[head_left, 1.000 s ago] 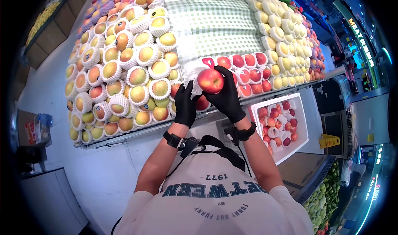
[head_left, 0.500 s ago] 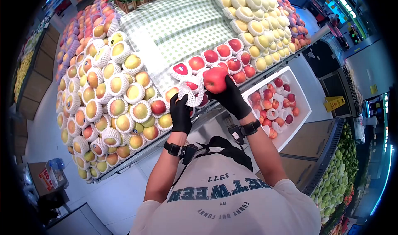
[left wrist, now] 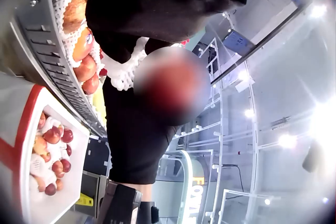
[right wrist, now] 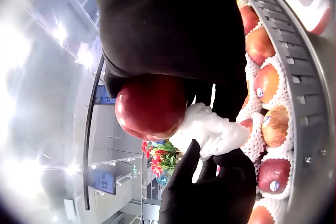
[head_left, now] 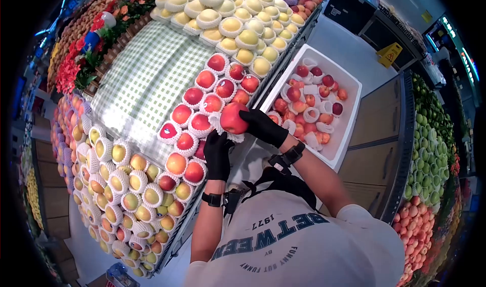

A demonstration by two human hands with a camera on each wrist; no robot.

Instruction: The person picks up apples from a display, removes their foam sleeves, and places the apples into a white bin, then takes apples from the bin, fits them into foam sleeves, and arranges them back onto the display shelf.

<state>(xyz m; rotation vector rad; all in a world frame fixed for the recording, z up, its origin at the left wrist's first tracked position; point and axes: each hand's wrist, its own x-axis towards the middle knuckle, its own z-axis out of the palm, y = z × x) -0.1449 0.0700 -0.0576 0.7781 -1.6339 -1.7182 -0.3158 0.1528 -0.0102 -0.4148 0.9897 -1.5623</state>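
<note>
A large red apple is gripped by my black-gloved right hand, fingers curled round its side. Just beside it, my gloved left hand pinches a white foam net, bunched below the apple. In the right wrist view the bare apple is under the right hand, and the foam net is between it and the left hand. The left wrist view shows the foam net between both hands; the apple there is blurred.
Netted red apples stand in rows on the display, beside a green checked cloth. Yellow-green netted fruit and pale netted fruit flank them. A white foam box of apples stands on the right, against the display's edge.
The head view has turned, so the display and box have shifted in it. The right hand still holds the apple, and the left hand still holds the net beside it.
</note>
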